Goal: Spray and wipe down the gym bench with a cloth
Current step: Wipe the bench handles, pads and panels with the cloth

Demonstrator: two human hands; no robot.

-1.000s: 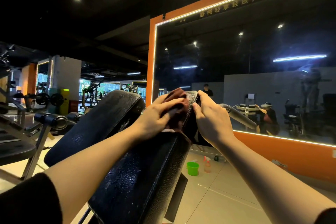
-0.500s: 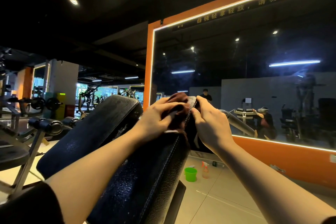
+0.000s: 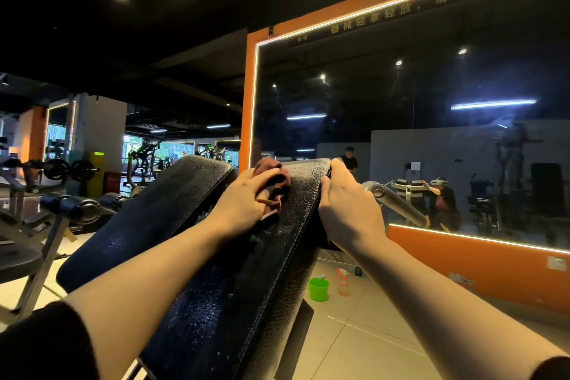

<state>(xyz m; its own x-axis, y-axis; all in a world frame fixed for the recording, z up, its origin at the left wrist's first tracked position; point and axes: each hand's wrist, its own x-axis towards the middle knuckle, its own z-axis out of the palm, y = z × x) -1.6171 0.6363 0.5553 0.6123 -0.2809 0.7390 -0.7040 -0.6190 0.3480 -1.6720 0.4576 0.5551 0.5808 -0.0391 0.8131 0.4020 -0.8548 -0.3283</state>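
Bench pad of black, crackled leatherette (image 3: 222,302) slopes up away from me toward the orange-framed wall mirror (image 3: 431,133); droplets show on its surface. My left hand (image 3: 246,203) presses a bunched reddish-brown cloth (image 3: 274,185) onto the pad near its top end, fingers curled around the fabric. My right hand (image 3: 345,207) grips the pad's right edge, fingers wrapped over the seam. On the tiled floor beyond stand a small green bucket (image 3: 318,288) and, just beside it, a pale orange spray bottle (image 3: 342,282).
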